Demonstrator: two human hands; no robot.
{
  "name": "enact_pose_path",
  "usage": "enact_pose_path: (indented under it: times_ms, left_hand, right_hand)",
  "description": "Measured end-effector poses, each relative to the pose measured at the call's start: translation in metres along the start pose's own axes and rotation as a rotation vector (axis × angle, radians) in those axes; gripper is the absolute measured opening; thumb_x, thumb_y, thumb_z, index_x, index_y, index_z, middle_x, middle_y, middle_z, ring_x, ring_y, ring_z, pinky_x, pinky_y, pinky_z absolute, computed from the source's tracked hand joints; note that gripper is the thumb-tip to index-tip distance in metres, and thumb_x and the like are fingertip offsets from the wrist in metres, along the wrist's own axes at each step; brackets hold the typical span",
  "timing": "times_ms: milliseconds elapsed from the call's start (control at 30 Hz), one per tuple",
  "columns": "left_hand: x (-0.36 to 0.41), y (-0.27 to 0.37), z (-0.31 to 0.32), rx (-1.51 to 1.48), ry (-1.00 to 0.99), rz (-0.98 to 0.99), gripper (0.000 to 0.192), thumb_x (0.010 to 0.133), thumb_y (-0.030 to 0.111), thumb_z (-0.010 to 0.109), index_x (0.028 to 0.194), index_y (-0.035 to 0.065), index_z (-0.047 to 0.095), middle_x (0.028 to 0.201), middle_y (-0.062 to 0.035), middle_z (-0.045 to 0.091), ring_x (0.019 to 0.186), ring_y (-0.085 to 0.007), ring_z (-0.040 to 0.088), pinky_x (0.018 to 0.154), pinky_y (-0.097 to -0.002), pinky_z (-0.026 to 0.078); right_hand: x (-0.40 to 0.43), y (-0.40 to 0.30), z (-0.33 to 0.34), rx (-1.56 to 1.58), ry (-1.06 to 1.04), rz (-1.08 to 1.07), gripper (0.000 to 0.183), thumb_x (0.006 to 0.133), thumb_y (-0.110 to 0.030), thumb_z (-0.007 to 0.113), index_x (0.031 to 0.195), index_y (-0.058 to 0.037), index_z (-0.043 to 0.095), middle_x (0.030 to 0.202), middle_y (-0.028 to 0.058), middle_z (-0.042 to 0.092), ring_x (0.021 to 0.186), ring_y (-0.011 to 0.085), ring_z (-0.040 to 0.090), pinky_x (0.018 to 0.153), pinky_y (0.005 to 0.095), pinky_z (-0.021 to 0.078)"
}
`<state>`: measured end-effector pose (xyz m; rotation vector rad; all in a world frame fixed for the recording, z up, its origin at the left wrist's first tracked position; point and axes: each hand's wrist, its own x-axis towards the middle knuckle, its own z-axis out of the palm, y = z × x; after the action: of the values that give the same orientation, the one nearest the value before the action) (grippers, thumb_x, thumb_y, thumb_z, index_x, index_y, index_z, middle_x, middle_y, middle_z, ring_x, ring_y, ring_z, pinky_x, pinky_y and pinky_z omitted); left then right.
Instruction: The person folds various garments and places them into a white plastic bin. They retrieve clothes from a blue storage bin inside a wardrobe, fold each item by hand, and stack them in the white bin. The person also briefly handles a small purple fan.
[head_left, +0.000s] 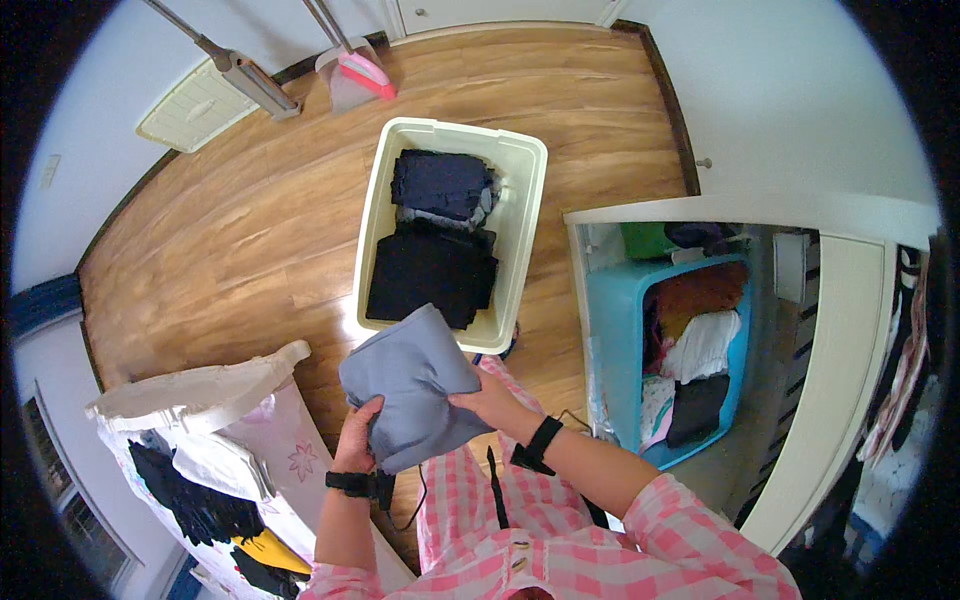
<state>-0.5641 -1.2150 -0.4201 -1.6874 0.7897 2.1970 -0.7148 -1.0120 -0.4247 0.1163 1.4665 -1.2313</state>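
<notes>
A folded grey-blue cloth garment (416, 386) is held between my two hands, in front of my body. My left hand (358, 435) grips its lower left side, thumb on top. On the opposite side, my right hand (491, 401) has its thumb over the fabric; the fingers of both hands are mostly hidden underneath. Just beyond the garment, a cream plastic storage bin (529, 225) stands on the floor, and the garment's far corner overlaps its near rim in view. Inside the bin lie folded black clothes (431, 274) and a folded dark navy stack (441, 180) with grey cloth below it.
At left is a bed (277, 420) bearing white folded cloth (221, 465), black fringed cloth (187, 495) and a yellow piece (274, 551). An open cabinet at right holds a blue tub (615, 300) of clothes. A dustpan (349, 82), flat mop (259, 82) and cream lid (195, 109) stand by the far wall.
</notes>
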Motion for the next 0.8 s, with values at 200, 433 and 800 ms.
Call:
enact_pose_path:
  times_ms: [200,433,800]
  left_hand:
    - [0.003,0.000,0.039,0.280,-0.086,0.036,0.063,0.084,0.023,0.071,0.136,0.0020,0.042,0.124,-0.0091,0.057,0.109,-0.0221,0.057,0.094,-0.0348,0.046]
    - [0.009,-0.003,0.054,0.340,0.070,0.052,0.062,0.085,0.024,0.070,0.136,0.0029,0.043,0.123,-0.0071,0.058,0.108,-0.0209,0.056,0.093,-0.0343,0.046]
    - [0.017,-0.037,0.037,0.413,-0.079,-0.107,0.057,0.091,0.029,0.064,0.136,-0.0003,0.043,0.125,-0.0090,0.057,0.110,-0.0196,0.056,0.095,-0.0326,0.045]
  right_hand:
    - [-0.001,0.000,-0.042,0.009,0.047,0.086,0.058,0.072,-0.016,0.076,0.126,-0.0055,0.057,0.126,0.0104,0.053,0.120,0.0236,0.046,0.100,0.0367,0.0407]
    - [-0.020,0.025,-0.062,0.512,-0.162,0.274,0.057,0.076,-0.008,0.071,0.130,-0.0016,0.050,0.117,0.0077,0.062,0.106,0.0196,0.059,0.094,0.0330,0.0448]
    - [-0.035,0.066,-0.056,0.560,-0.114,0.298,0.060,0.079,-0.006,0.065,0.135,-0.0022,0.045,0.125,0.0080,0.058,0.111,0.0225,0.056,0.096,0.0364,0.0438]
